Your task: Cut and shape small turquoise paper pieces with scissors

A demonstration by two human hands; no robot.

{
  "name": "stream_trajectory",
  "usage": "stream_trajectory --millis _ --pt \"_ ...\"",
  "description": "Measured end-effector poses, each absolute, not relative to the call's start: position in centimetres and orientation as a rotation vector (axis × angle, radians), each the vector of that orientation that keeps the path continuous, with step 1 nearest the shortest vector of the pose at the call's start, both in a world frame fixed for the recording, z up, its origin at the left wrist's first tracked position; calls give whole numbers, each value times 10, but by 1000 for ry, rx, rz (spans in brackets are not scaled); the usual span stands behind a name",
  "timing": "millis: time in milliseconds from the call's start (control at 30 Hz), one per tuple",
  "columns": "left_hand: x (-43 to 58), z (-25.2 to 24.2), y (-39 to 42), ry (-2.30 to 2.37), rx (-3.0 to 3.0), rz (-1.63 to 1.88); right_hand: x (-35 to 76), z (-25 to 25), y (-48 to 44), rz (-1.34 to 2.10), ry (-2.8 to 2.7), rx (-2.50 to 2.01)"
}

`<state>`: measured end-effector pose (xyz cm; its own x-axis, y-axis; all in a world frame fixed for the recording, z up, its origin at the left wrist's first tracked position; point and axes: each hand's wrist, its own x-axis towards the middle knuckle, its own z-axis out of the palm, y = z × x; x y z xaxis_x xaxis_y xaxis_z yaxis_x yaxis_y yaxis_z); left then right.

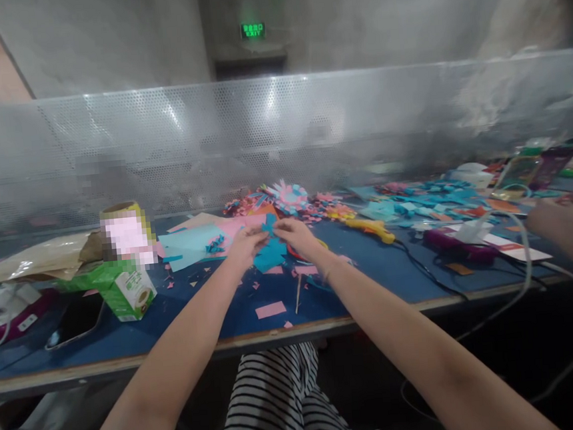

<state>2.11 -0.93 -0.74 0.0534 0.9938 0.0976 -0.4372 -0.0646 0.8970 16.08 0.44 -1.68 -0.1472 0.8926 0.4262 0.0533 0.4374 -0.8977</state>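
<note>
Between my two hands, above the blue table (pixel 363 285), is a small piece of blue paper (pixel 270 224). My left hand (pixel 248 240) pinches it from the left, fingers closed. From the other side my right hand (pixel 293 234) grips it too, fingertips pressed together. Below the hands lies more blue paper (pixel 269 257). Just behind them is a heap of pink, white and blue paper flowers (pixel 285 196). Light blue sheets (pixel 189 245) and pink paper (pixel 227 225) rest at the left of my hands.
A yellow glue gun (pixel 371 229) lies to the right with its black cord. Beyond it are blue paper strips (pixel 420 200) and a purple power strip (pixel 460 248). A green box (pixel 127 292) and a phone (pixel 79 320) stand left. Another person's hand (pixel 565 224) is at far right.
</note>
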Motion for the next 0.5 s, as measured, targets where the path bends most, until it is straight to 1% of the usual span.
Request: stream_trajectory --millis 233,500 --pt "21 -9 -8 746 1046 1400 160 -23 11 1068 -1380 -790" --pt "21 -7 -10 777 1043 1390 158 -22 10 1095 -1344 -786"
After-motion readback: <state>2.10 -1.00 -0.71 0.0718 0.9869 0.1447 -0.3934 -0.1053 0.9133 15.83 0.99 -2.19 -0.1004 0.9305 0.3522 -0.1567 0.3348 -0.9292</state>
